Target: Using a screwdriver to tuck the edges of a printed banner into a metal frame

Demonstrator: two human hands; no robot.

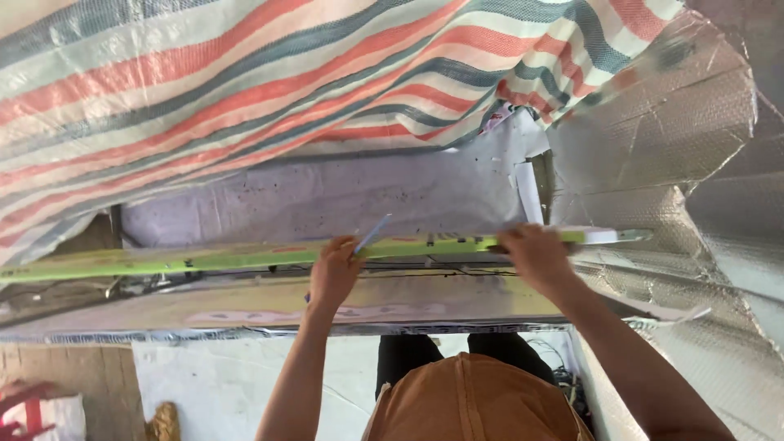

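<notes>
My left hand [333, 273] pinches a pen [371, 234] at the green level [245, 257], my right hand [535, 253] presses it flat; no line shows yet.

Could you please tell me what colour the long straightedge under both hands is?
The straightedge is bright lime green, seen best in the head view.

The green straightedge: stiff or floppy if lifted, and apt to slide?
Probably stiff: the green straightedge spans the sheet without sagging. Likely light, being thin. It may slide on the smooth sheet, which is perhaps why the right hand presses it.
</notes>
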